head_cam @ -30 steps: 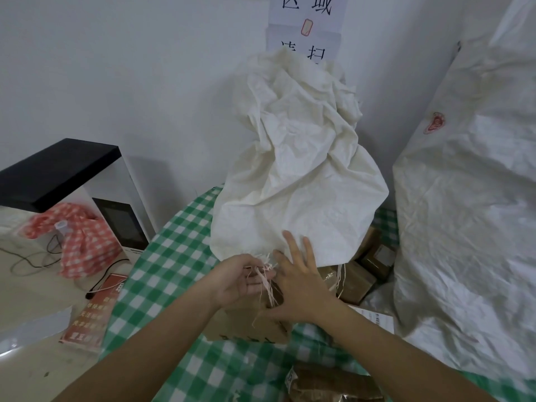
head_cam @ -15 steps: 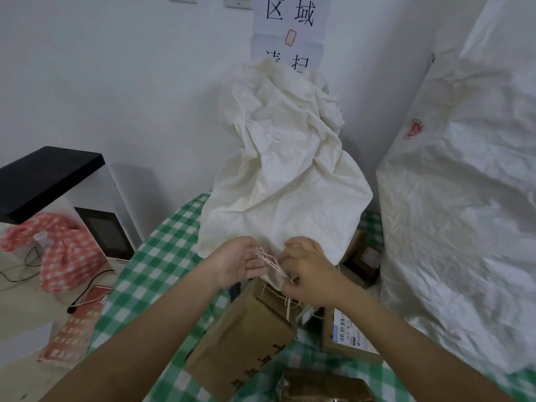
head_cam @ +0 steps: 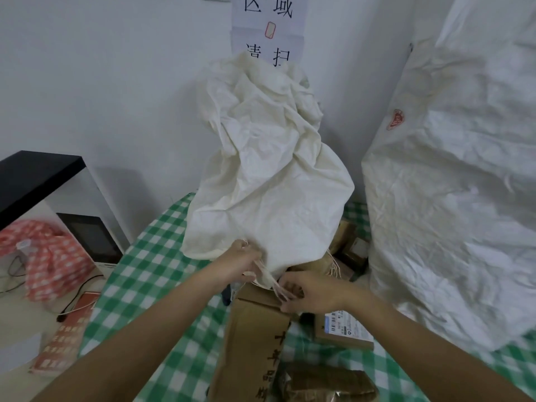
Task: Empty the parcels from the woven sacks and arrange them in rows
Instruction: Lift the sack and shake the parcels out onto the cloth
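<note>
A white woven sack [head_cam: 269,175] stands upended on the green checked table [head_cam: 150,274], its frayed mouth facing down. My left hand [head_cam: 240,262] grips the sack's lower hem. My right hand [head_cam: 307,291] pinches loose threads of the frayed hem just above a large brown cardboard parcel [head_cam: 252,340]. Beside it lie a flat labelled parcel [head_cam: 345,329] and a brown wrapped parcel [head_cam: 327,384]. More brown boxes [head_cam: 348,245] show under the sack's right side.
A second, larger white sack [head_cam: 458,181] fills the right side. To the left stand a black-and-white appliance [head_cam: 66,216], a red checked cloth [head_cam: 46,256], cables and a red leaflet [head_cam: 66,340]. The wall is close behind.
The sack's mouth has lifted off the large cardboard parcel, which now lies further out toward me. My right hand went from flat on the sack to pinching the hem threads.
</note>
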`<state>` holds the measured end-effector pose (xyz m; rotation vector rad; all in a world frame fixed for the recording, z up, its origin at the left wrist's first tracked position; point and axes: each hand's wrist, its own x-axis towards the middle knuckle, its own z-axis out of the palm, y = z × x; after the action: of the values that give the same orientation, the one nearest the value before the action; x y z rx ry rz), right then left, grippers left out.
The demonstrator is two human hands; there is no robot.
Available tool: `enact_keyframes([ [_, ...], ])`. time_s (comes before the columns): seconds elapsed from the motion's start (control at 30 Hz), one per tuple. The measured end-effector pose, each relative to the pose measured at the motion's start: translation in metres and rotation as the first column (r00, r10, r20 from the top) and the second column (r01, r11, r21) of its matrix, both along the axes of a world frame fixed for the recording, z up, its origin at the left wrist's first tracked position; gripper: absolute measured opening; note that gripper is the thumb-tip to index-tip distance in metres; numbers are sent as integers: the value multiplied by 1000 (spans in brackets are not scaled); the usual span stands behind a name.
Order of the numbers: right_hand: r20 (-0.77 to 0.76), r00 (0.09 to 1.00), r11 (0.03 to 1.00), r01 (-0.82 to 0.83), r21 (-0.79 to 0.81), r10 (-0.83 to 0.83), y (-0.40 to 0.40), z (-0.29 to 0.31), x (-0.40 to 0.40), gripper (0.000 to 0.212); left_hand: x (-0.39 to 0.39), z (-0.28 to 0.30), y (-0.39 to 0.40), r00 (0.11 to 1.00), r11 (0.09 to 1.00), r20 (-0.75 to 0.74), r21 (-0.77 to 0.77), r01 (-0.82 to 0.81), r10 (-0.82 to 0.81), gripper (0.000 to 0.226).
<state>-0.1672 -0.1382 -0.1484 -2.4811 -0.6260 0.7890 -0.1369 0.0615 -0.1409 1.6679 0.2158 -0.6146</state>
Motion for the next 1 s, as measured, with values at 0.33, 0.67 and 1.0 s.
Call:
enact_keyframes([
  [0.33, 160, 986, 960, 85, -265, -43, -21, 25, 18, 17, -11, -13, 2, 928, 857, 138, 448, 254, -346, 64],
  [0.67, 695, 681, 952, 306, 14, -229, -6, 75, 65, 46, 37, 24, 21, 831, 630, 452, 758, -168, -323, 30],
  [1.0, 615, 612, 729, 679, -86, -497, 13, 105, 146, 138, 97, 60, 21, 850, 772, 519, 575, -271, -88, 120],
])
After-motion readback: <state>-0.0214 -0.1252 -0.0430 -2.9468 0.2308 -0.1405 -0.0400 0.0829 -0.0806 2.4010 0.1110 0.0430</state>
